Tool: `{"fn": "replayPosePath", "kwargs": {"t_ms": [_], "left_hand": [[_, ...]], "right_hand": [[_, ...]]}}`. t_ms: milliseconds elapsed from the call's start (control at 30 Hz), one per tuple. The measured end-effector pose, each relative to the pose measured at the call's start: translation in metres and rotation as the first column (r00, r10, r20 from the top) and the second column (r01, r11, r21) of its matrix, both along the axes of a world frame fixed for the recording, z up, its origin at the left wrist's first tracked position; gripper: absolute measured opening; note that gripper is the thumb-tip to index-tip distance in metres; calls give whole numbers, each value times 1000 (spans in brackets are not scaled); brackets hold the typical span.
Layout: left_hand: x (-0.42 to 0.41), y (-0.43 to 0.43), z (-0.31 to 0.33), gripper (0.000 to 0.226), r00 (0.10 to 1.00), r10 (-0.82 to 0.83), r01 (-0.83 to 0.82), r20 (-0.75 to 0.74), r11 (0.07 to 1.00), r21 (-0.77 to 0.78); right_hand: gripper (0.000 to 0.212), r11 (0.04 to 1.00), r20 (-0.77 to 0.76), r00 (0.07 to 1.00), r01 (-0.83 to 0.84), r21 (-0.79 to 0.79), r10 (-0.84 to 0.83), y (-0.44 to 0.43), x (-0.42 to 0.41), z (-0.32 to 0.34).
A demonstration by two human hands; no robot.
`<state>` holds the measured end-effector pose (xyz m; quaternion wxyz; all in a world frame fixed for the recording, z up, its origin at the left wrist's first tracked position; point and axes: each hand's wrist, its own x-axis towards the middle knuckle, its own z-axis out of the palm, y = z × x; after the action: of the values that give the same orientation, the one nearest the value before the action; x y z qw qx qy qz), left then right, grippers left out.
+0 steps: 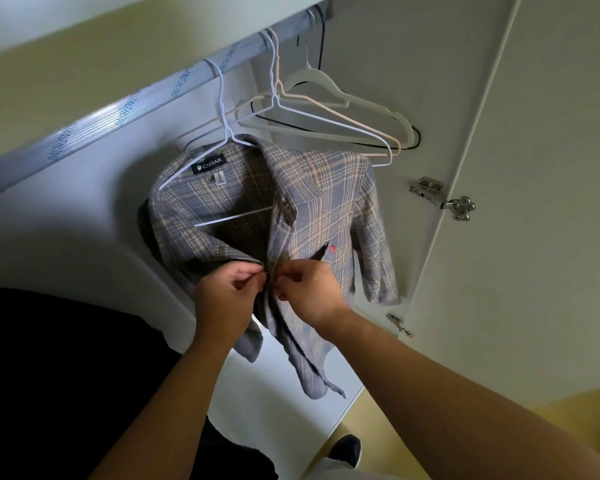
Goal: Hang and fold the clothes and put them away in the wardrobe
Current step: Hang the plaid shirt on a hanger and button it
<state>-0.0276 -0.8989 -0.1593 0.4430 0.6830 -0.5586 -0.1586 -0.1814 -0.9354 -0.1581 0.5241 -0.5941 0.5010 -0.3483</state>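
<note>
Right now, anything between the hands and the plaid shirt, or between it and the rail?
Nothing visible. Left hand and right hand pinch the plaid shirt at its front; it hangs from a white hanger on the rail.

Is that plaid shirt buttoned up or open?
Open at the top: the shirt gapes below the collar, showing the hanger bar. The left hand and right hand pinch its front edges midway. Lower down, cannot tell.

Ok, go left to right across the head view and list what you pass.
First the left hand, then the right hand, both pinching the front of the plaid shirt, then the upper hinge, then the wardrobe door.
</note>
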Motion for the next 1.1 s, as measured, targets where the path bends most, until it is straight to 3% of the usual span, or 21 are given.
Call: {"fn": "replayPosePath", "kwargs": {"t_ms": [233, 433, 533, 567, 667, 733, 767, 1100], "left_hand": [[1, -2, 0, 32, 979, -24, 36, -203, 998, 56], [1, 2, 8, 33, 942, -54, 82, -332, 994, 70], [2, 1, 10, 19, 911, -5, 47, -412, 995, 93], [1, 0, 11, 11, 913, -3, 45, -409, 995, 94], [1, -3, 11, 16, 943, -25, 64, -332, 992, 107], [1, -7, 12, 4, 963, -11, 44, -270, 992, 115], [2, -10, 10, 14, 969, -2, 32, -248, 992, 121], [5, -26, 2, 23, 863, 145, -45, -483, 976, 213]], "right_hand": [[7, 1000, 1, 1000, 7, -24, -7, 0, 0, 1], [11, 999, -26, 999, 28, -24, -28, 1, 6, 1], [12, 995, -103, 993, 43, -91, -52, 0, 10, 1], [12, 992, -124, 991, 43, -117, -57, 0, 12, 1], [7, 987, -128, 990, 40, -154, -60, 4, 16, 0], [4, 987, -101, 993, 53, -151, -68, 7, 18, -3], [4, 987, -82, 994, 66, -145, -78, 8, 19, -4], [12, 984, 51, 983, 176, 30, -177, 4, 21, -11]]}}
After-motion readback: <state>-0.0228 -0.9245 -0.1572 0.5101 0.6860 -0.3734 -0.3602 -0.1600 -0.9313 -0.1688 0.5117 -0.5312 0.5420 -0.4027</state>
